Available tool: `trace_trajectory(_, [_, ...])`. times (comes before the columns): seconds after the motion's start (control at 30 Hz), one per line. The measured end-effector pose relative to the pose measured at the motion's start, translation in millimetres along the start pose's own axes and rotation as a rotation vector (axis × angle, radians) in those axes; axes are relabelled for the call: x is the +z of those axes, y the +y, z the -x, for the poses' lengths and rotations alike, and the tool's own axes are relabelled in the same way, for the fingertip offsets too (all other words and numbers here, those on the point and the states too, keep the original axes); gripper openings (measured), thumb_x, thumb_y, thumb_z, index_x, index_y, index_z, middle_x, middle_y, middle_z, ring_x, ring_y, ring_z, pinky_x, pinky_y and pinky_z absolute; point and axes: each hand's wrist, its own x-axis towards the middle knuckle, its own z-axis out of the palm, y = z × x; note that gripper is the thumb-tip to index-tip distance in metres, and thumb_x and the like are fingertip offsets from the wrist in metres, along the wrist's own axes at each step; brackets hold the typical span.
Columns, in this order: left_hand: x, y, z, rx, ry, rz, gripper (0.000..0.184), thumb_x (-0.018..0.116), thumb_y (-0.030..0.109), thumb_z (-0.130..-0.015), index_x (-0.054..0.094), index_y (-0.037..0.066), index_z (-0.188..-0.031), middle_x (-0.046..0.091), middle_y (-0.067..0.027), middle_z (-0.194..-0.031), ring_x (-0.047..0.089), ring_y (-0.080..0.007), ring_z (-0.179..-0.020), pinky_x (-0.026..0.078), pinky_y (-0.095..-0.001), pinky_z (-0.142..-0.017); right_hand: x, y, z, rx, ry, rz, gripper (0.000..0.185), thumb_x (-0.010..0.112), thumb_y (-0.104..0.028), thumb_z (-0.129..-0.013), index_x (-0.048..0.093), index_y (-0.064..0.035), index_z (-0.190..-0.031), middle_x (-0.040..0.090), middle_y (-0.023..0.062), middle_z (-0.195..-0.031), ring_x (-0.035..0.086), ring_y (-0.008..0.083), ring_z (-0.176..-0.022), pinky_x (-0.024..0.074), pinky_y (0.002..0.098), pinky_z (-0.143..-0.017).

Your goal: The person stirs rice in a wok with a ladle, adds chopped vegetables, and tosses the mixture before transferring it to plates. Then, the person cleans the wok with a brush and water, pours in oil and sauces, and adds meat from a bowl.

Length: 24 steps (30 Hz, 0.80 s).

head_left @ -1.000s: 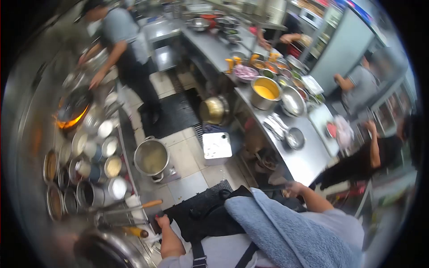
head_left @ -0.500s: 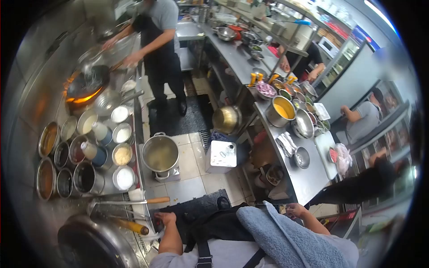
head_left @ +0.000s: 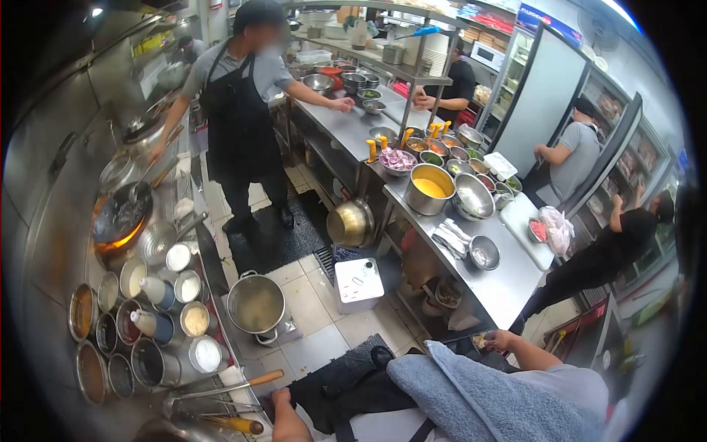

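My left hand [head_left: 280, 398] rests by the edge of the cooking counter, with its fingers mostly hidden. Closest to it is a wooden handle [head_left: 266, 378] of a long metal utensil, and a second, yellowish handle [head_left: 243, 425] lies below. Near the front corner of the steel table [head_left: 507, 298], my right hand [head_left: 501, 340] has its fingers curled; what they hold, if anything, is not clear. A blue-grey towel [head_left: 464, 398] hangs over my shoulder. On that table stand a steel bowl [head_left: 484, 253], folded white cloths [head_left: 451, 239] and a pot of yellow liquid [head_left: 430, 188].
Sauce pots and squeeze bottles [head_left: 152, 326] crowd the left counter. A flaming wok [head_left: 121, 214] is beyond. A large pot [head_left: 255, 302] and a white tin [head_left: 359, 281] stand low in the aisle. A co-worker in an apron [head_left: 243, 125] stands ahead; others work at right.
My view has tilted up, showing more of the room. The co-worker by the wok now reaches one arm toward the bowls on the table. My hands stay near the same counter and table edges.
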Motion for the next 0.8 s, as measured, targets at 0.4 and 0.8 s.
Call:
trace_trajectory(0.4, [115,90,104,0.29,-0.41,-0.313,0.063,0.072,0.027,-0.074,0.056,-0.002,-0.128,0.068,-0.0158,-0.11,0.066,-0.0264,-0.098,0.054,-0.0363,-0.077,53,60,-74,-0.102,-0.049,-0.041,0.05,0.068,-0.026,-0.085,0.056,-0.0084,-0.13,0.068,0.0113,-0.093,0.067,0.0231,-0.078,0.0568,0.0374,-0.061])
trace_trajectory(0.8, [68,77,123,0.253,-0.434,-0.346,0.056,0.07,0.027,-0.076,0.058,0.0,-0.124,0.068,-0.0158,-0.109,0.065,-0.026,-0.099,0.052,-0.0359,-0.084,162,23,-93,-0.126,-0.178,-0.074,0.054,0.07,-0.031,-0.083,0.056,-0.0102,-0.13,0.068,0.0145,-0.1,0.067,0.0289,-0.085,0.0567,0.0397,-0.07])
